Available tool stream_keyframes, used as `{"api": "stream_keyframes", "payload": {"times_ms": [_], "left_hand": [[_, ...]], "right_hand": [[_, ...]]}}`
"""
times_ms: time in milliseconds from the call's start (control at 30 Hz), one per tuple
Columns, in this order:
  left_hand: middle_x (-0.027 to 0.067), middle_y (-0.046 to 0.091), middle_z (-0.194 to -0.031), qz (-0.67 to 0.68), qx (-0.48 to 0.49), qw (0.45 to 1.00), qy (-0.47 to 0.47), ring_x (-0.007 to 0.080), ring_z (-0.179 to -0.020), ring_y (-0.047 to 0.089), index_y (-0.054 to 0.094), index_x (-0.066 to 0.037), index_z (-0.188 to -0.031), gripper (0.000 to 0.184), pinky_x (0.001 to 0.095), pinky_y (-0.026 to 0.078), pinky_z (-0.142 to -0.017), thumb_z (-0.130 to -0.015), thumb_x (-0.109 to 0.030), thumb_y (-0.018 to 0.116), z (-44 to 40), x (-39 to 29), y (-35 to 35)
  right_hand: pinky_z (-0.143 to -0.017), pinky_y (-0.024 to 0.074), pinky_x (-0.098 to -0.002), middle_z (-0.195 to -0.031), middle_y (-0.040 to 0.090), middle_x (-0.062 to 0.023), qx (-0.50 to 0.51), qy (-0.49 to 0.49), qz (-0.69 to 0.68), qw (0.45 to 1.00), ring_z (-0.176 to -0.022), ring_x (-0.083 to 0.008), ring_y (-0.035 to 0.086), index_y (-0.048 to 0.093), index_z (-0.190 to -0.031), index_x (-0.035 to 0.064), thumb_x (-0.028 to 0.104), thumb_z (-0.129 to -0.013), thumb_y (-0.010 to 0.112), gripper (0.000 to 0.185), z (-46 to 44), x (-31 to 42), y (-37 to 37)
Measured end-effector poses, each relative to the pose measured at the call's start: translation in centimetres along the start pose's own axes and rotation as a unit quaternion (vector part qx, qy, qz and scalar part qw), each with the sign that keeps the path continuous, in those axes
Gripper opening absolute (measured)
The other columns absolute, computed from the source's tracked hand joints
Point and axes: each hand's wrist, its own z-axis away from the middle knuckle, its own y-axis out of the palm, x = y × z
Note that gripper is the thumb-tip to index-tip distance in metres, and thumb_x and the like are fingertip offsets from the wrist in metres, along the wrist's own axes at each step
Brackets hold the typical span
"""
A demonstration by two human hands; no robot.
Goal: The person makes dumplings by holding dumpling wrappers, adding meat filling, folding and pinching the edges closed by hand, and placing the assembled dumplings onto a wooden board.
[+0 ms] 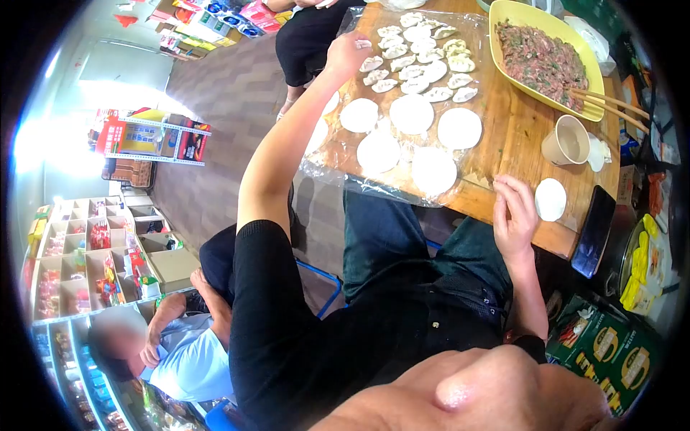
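My left hand (346, 54) reaches to the far left of the wooden table, its fingers closed on a small pale dumpling (363, 44). Beside it, several folded dumplings (411, 72) lie in rows on a clear plastic sheet (345, 167). Nearer to me, several flat round dough wrappers (412, 115) are spread out on the sheet. My right hand (514, 212) rests at the table's near edge, fingers loosely bent and apart, holding nothing. Just right of it lies a single dough wrapper (550, 200).
A yellow tray (496, 32) of minced filling (539, 61) with chopsticks (611, 104) sits at the back right. Closer are a paper cup (566, 141) and a phone (594, 231) at the table edge. One person (190, 359) sits at left; another (309, 43) sits beyond my left hand.
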Motion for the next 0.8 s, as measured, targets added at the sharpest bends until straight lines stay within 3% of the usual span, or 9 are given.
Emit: {"api": "stream_keyframes", "payload": {"times_ms": [100,367,533,633,667,767,800], "left_hand": [[0.0163,0.07,-0.094,-0.066,0.025,0.998,-0.001,0.0313,-0.091,0.067,0.071,-0.009,-0.1,0.03,0.0385,0.052,-0.083,-0.076,-0.027,0.07,-0.6,0.2,1.0],[0.0154,0.071,-0.096,-0.077,0.116,0.99,-0.005,0.0284,-0.093,0.068,0.071,-0.009,-0.107,0.039,0.0372,0.053,-0.082,-0.078,-0.035,0.069,-2.1,1.6,1.1],[0.0152,0.072,-0.094,-0.017,0.064,0.997,-0.039,0.0252,-0.09,0.07,0.068,-0.004,-0.111,0.039,0.0336,0.053,-0.081,-0.082,-0.03,0.069,-1.8,1.8,0.5],[0.0145,0.071,-0.088,0.045,-0.062,0.997,-0.022,0.0278,-0.084,0.07,0.071,-0.004,-0.099,0.029,0.0369,0.054,-0.076,-0.082,-0.027,0.068,-1.1,0.7,-1.0],[0.014,0.071,-0.086,0.066,-0.072,0.994,-0.045,0.0262,-0.082,0.07,0.071,-0.004,-0.096,0.025,0.035,0.053,-0.074,-0.084,-0.026,0.068,-0.3,-0.5,-1.6],[0.0069,0.071,-0.084,0.161,-0.035,0.984,-0.066,0.0092,-0.076,0.064,0.069,-0.001,-0.1,0.019,0.0245,0.05,-0.07,-0.091,-0.017,0.064,4.1,-6.6,-4.1],[0.0066,0.07,-0.085,0.204,-0.01,0.977,-0.06,0.0083,-0.078,0.062,0.069,-0.001,-0.1,0.016,0.0238,0.05,-0.07,-0.092,-0.014,0.063,6.1,-7.7,-3.7]], "right_hand": [[-0.077,0.0517,-0.0342,-0.1,0.065,-0.0145,0.003,0.0,-0.003,1.0,-0.089,-0.0285,0.064,0.065,-0.096,-0.0029,-0.012,-0.078,0.06,0.021,0.0,-0.1,0.0],[-0.076,0.0517,-0.0333,-0.098,0.065,-0.0142,0.003,0.023,-0.027,0.999,-0.088,-0.0277,0.064,0.065,-0.094,-0.0032,-0.013,-0.077,0.059,0.02,0.1,-0.3,0.1],[-0.076,0.0513,-0.033,-0.097,0.065,-0.015,0.003,0.046,-0.035,0.998,-0.088,-0.0277,0.064,0.065,-0.095,-0.0037,-0.013,-0.077,0.058,0.021,0.4,-0.4,0.1],[-0.076,0.0512,-0.0329,-0.097,0.066,-0.0151,-0.006,0.051,-0.038,0.998,-0.087,-0.0275,0.064,0.065,-0.095,-0.0039,-0.013,-0.078,0.057,0.021,0.7,-0.7,0.2],[-0.075,0.0512,-0.0322,-0.097,0.066,-0.0147,-0.009,0.057,-0.045,0.997,-0.086,-0.0268,0.064,0.065,-0.095,-0.0042,-0.012,-0.078,0.057,0.02,0.6,-0.5,0.2],[-0.074,0.0511,-0.0312,-0.096,0.066,-0.0141,-0.015,0.065,-0.074,0.995,-0.084,-0.0251,0.064,0.065,-0.095,-0.0044,-0.012,-0.079,0.057,0.02,0.7,-0.7,0.3],[-0.073,0.0511,-0.0304,-0.096,0.065,-0.0134,-0.012,0.072,-0.078,0.994,-0.083,-0.0232,0.064,0.065,-0.096,-0.0041,-0.011,-0.081,0.057,0.019,0.7,-0.7,0.4]]}}
